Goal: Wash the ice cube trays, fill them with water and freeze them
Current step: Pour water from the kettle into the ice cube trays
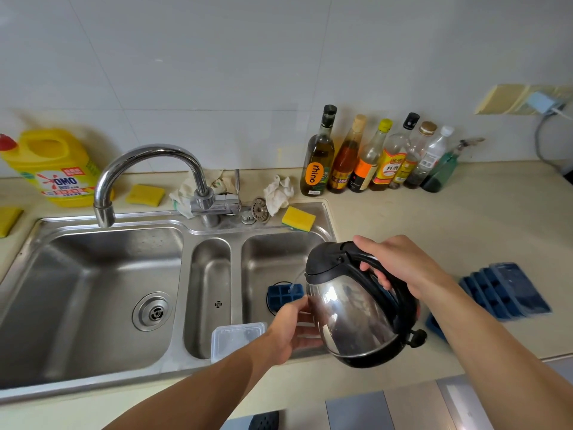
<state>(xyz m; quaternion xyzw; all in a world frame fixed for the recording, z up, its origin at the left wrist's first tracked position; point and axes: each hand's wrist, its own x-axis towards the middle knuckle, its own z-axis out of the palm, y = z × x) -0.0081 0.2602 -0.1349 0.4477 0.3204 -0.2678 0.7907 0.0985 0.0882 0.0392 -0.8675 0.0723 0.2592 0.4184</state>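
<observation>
A steel kettle (353, 308) hides most of the blue ice cube tray (283, 294) lying in the sink's right basin (269, 256); more blue trays (505, 290) are stacked on the counter (434, 218); the right hand (400, 262) grips the handle, spout tipped left, a thin stream reaching the tray's cells; the tray's long axis is hidden; the left hand (291, 330) lies straight-fingered at the kettle's flank; a clear plastic box (237, 338) sits nearby.
</observation>
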